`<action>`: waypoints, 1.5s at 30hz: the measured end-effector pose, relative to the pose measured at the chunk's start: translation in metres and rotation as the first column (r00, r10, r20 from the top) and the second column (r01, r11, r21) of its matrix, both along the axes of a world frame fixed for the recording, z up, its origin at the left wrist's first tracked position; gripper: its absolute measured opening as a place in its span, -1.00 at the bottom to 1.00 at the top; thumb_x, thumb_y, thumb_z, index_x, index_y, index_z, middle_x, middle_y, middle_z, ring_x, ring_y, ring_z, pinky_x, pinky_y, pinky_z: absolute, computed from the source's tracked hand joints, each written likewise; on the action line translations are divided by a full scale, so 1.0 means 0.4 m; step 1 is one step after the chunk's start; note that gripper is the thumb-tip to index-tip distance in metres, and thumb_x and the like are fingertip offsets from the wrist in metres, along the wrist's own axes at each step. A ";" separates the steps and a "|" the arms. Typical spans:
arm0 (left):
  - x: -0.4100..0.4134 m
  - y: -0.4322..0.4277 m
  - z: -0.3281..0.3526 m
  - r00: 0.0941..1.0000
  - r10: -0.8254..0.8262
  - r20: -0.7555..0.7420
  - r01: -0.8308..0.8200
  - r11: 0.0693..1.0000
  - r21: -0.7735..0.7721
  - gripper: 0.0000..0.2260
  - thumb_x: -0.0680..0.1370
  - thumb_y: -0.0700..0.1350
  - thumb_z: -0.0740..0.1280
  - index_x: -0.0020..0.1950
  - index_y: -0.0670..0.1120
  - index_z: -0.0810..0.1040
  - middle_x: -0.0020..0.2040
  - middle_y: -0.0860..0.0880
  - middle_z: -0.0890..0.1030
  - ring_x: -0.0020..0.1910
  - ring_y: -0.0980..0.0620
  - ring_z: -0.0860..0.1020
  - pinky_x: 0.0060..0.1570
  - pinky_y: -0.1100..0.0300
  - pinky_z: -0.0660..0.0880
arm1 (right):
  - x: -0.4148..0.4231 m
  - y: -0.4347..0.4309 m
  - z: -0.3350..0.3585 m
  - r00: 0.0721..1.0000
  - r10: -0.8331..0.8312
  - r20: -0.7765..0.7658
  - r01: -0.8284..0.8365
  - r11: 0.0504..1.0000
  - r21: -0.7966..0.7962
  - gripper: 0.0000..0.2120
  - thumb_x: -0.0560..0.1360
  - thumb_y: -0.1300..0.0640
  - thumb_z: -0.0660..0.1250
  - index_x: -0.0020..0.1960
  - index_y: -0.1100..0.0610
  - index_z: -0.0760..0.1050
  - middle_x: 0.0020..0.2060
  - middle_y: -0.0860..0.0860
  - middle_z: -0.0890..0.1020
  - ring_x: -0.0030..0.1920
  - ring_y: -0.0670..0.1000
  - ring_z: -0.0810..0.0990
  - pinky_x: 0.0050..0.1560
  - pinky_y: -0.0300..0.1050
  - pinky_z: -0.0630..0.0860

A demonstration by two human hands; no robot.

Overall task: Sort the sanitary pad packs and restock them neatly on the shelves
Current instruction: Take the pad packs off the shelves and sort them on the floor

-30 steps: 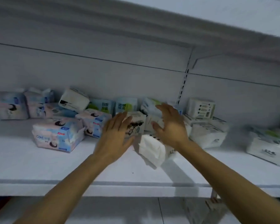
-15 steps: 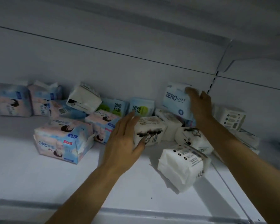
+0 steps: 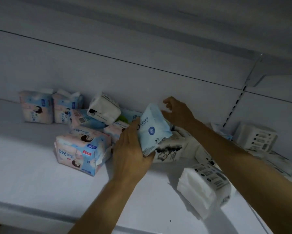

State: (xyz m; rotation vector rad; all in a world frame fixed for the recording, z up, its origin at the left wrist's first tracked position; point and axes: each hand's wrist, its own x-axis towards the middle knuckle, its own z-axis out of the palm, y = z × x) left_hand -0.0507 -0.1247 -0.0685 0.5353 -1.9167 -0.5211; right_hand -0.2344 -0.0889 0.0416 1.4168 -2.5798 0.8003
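Observation:
A pale blue Zero Leaks pad pack (image 3: 153,129) is held tilted above the shelf (image 3: 32,174). My left hand (image 3: 131,147) grips its lower left side. Just behind the pack's upper right edge, my right hand (image 3: 177,112) has its fingers apart and holds nothing. Below the pack lies a white pack with black figures (image 3: 169,151). To the left sit pink-and-blue 240 packs: one in front (image 3: 82,151), two upright at the back (image 3: 36,107) (image 3: 65,107). A white pack (image 3: 104,109) leans on top of the pile.
A white pack with black labels (image 3: 204,186) lies at the front right. More white boxes (image 3: 256,137) stand past the shelf upright (image 3: 234,105). The upper shelf (image 3: 158,27) hangs low overhead. The shelf's front edge (image 3: 40,213) runs along the bottom.
My right hand brought the blue pack from the back wall toward the middle and released it. My left hand left the white pack and took hold of the blue one.

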 end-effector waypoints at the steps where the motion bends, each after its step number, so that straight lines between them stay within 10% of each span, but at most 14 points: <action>1: -0.004 -0.001 -0.005 1.000 -0.006 0.017 0.006 1.000 -0.004 -0.26 0.30 0.03 0.56 0.38 -0.17 0.38 0.16 -0.14 0.59 0.11 -0.13 0.58 -0.06 0.12 0.53 | -0.016 -0.011 -0.021 0.999 0.015 -0.041 -0.011 0.995 0.101 -0.52 0.51 0.00 0.37 0.33 0.20 0.37 0.22 0.16 0.52 0.20 0.14 0.51 0.19 0.03 0.43; 6: -0.010 -0.013 -0.021 0.999 -0.022 -0.027 0.020 0.998 -0.063 -0.27 0.33 0.12 0.42 0.40 -0.13 0.27 0.18 -0.17 0.58 0.12 -0.15 0.58 0.02 0.02 0.59 | -0.012 -0.047 -0.081 0.866 0.039 -0.499 0.182 0.905 0.385 -0.66 0.60 0.07 0.17 0.35 0.15 0.36 0.28 0.13 0.47 0.29 0.16 0.43 0.27 0.04 0.30; 10: -0.014 -0.015 -0.022 0.996 -0.058 -0.071 0.057 0.998 -0.017 -0.31 0.35 0.16 0.28 0.40 -0.14 0.29 0.19 -0.16 0.57 0.15 -0.13 0.56 0.03 -0.03 0.59 | 0.019 -0.014 -0.043 0.781 0.016 -0.624 0.084 0.988 0.130 -0.59 0.48 -0.03 0.10 0.16 0.21 0.46 0.08 0.20 0.50 0.07 0.21 0.49 0.01 0.05 0.34; 16: 0.004 -0.018 -0.014 0.995 0.072 -0.069 -0.079 0.992 -0.103 -0.48 0.38 0.11 0.31 0.28 -0.07 0.40 0.10 -0.22 0.54 0.06 -0.21 0.54 -0.02 0.01 0.56 | 0.099 0.148 0.022 0.991 -0.042 -0.126 -0.019 0.894 -0.448 -0.56 0.48 -0.03 0.41 0.19 0.20 0.37 -0.04 0.02 0.50 -0.12 0.06 0.50 -0.19 -0.07 0.41; 21: 0.041 0.071 0.069 0.910 -0.082 -0.407 0.228 0.918 0.324 -0.55 0.43 -0.16 0.44 0.23 0.09 0.35 0.04 0.12 0.55 0.03 0.06 0.57 -0.06 0.15 0.56 | 0.168 0.301 0.048 0.968 0.102 0.227 0.092 0.703 -0.706 -0.64 0.46 0.04 0.45 0.16 0.06 0.40 0.05 0.00 0.56 0.02 0.03 0.57 -0.03 -0.04 0.55; 25: 0.086 0.183 0.137 0.747 -0.142 -0.650 0.562 0.658 0.502 -0.52 0.36 -0.11 0.54 0.21 -0.01 0.46 0.09 -0.01 0.63 0.07 0.00 0.62 0.00 0.15 0.58 | 0.255 0.397 0.031 0.919 0.226 0.322 0.130 0.596 -0.792 -0.73 0.43 0.06 0.48 0.03 -0.04 0.43 -0.07 -0.07 0.60 -0.08 -0.12 0.60 -0.06 -0.15 0.53; 29: 0.170 0.346 0.140 0.604 -0.144 -0.784 0.775 0.336 0.535 -0.51 0.39 -0.05 0.42 0.29 -0.14 0.51 0.18 -0.14 0.63 0.17 -0.15 0.59 0.16 -0.06 0.53 | 0.370 0.492 -0.013 0.766 0.411 0.494 0.229 0.544 -0.807 -0.73 0.47 0.10 0.43 0.14 0.04 0.48 -0.01 -0.02 0.66 -0.02 -0.06 0.65 -0.05 -0.14 0.59; 35: 0.337 0.527 0.024 0.630 -0.067 -0.774 0.762 0.249 0.598 -0.44 0.39 0.00 0.40 0.37 -0.10 0.45 0.22 -0.15 0.60 0.09 -0.10 0.62 -0.16 0.10 0.60 | 0.550 0.590 -0.163 0.356 0.654 0.668 0.083 0.690 -0.719 -0.62 0.42 0.00 0.35 0.21 0.06 0.54 0.09 0.01 0.67 0.11 0.05 0.64 0.12 0.01 0.56; 41: 0.622 0.573 -0.110 0.723 0.091 -0.685 0.620 0.352 0.701 -0.32 0.33 -0.10 0.47 0.43 -0.04 0.35 0.29 -0.13 0.55 0.23 -0.18 0.55 0.04 -0.06 0.58 | 0.708 0.617 -0.277 0.343 0.512 0.787 -0.166 0.858 -0.486 -0.25 0.20 -0.48 0.34 0.14 0.07 0.53 0.07 0.01 0.66 0.12 0.09 0.62 0.19 0.12 0.51; 45: 0.786 0.609 -0.140 0.813 0.172 -0.556 0.434 0.457 0.776 -0.35 0.35 -0.15 0.44 0.42 0.01 0.33 0.18 -0.08 0.62 0.09 -0.09 0.63 -0.07 0.03 0.61 | 0.825 0.615 -0.309 0.272 0.506 0.819 -0.533 0.787 -0.310 -0.29 0.22 -0.32 0.50 0.26 -0.03 0.42 0.13 -0.06 0.63 0.07 -0.09 0.63 0.06 -0.09 0.56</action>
